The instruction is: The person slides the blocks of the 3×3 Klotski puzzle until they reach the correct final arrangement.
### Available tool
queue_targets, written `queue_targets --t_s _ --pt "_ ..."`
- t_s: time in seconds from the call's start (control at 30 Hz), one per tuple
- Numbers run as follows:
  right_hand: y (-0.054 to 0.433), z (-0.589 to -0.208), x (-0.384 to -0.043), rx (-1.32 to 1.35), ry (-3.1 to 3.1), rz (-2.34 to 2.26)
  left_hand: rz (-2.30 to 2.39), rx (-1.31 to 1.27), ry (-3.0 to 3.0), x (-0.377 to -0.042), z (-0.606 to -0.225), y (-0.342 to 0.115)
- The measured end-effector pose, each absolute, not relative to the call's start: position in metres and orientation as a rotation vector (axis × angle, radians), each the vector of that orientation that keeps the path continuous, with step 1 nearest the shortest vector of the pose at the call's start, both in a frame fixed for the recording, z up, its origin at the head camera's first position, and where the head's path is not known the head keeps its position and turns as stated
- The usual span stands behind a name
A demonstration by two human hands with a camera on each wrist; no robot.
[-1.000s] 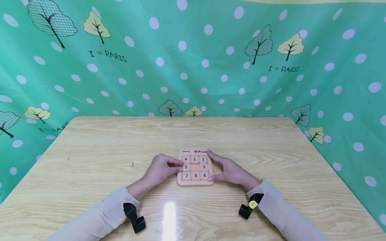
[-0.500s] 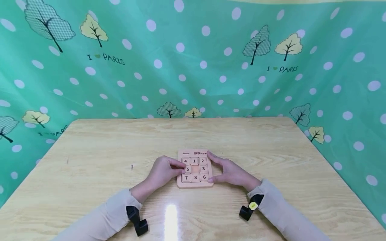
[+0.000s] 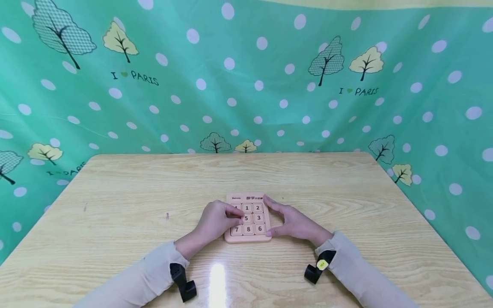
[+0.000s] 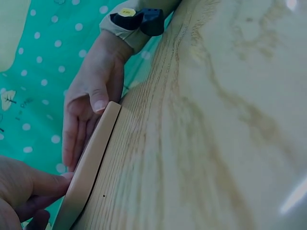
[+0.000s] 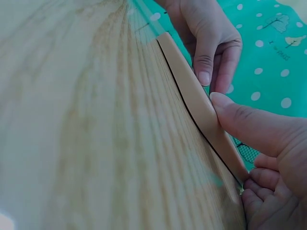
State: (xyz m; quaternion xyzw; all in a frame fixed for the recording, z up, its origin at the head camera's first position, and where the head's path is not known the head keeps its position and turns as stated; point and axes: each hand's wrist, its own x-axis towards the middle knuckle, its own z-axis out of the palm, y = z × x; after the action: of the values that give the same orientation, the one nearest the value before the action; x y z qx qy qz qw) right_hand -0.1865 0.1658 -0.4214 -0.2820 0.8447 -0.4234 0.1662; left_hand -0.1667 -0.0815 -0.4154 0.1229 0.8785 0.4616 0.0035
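A pale pink sliding number puzzle (image 3: 248, 240) lies flat on the table, its tiles bearing black digits. The left hand (image 3: 217, 220) reaches over its left side, thumb and forefinger pinching at the left edge of the 5 tile (image 3: 247, 218), which sits in the middle of the grid. Those fingers partly cover the 4 tile and hide the spot left of the 5. Along the right side, the right hand (image 3: 290, 221) grips the board, thumb at the lower right corner and fingers near the upper right. Both wrist views show mainly the board's side edge (image 4: 91, 167).
The light wood table (image 3: 127, 184) extends around the puzzle. Behind and beside it hangs a green dotted curtain (image 3: 173, 111) printed with trees. Each sleeve carries a black wrist camera (image 3: 182, 282). A bright glare streak crosses the table near the front.
The left hand has moved right, and the 5 tile has slid from the left column into the middle gap. The right hand keeps its hold on the board.
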Motion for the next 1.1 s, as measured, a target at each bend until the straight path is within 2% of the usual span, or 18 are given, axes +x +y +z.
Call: queue_targets --t_s 0.6,0.83,1.1 --pt "0.164 -0.42 -0.184 -0.78 2.416 -1.196 1.493 0.413 2.671 -0.165 -0.415 -0.086" --pt "0.163 -0.422 -0.185 -0.817 2.412 -1.19 1.47 0.319 2.61 -0.159 -0.41 -0.095" --pt "0.166 -0.423 -0.186 -0.838 2.443 -1.165 1.416 0.381 2.578 -0.15 -0.409 -0.097"
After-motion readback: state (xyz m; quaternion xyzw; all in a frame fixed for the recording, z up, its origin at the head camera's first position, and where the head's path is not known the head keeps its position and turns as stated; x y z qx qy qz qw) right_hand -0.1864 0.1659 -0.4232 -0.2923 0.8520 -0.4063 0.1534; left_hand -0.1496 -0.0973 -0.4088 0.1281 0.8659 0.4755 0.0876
